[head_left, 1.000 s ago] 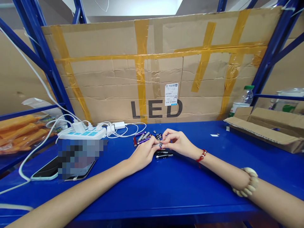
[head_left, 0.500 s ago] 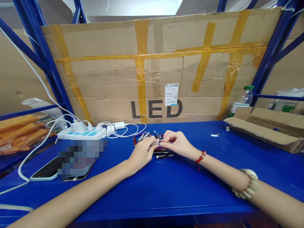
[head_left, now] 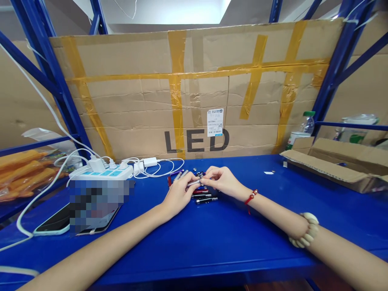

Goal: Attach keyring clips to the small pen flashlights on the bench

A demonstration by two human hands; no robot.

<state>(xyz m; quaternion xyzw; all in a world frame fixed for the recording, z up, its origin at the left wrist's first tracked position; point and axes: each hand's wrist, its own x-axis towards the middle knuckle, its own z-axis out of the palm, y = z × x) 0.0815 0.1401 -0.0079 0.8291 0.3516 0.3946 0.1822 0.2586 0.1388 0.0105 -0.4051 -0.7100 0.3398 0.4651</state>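
Note:
My left hand (head_left: pixel 178 194) is closed around a slim silver pen-shaped tube (head_left: pixel 194 183), which lies roughly level between thumb and fingers. At the tube's right end, the thumb and fingertips of my right hand (head_left: pixel 223 182) are pinched together; whether they grip the tube itself or a tiny part at its tip is too small to tell. Below the hands on the blue table lie a black tube (head_left: pixel 206 200) and a red tube (head_left: pixel 200 191). Behind the fingers are small shiny metal pieces (head_left: pixel 200 175) and more silver tubes, partly hidden by my left hand.
A white power strip (head_left: pixel 103 173) with plugs and cables stands at left, beside phones (head_left: pixel 54 220) partly blurred out. An open cardboard box (head_left: pixel 327 169) and a green-capped bottle (head_left: pixel 303 127) are at right. A large cardboard sheet (head_left: pixel 136 105) closes off the back.
The whole view has shifted slightly, so things appear a little further left. The silver tube shows more between my hands; both hands keep the same hold.

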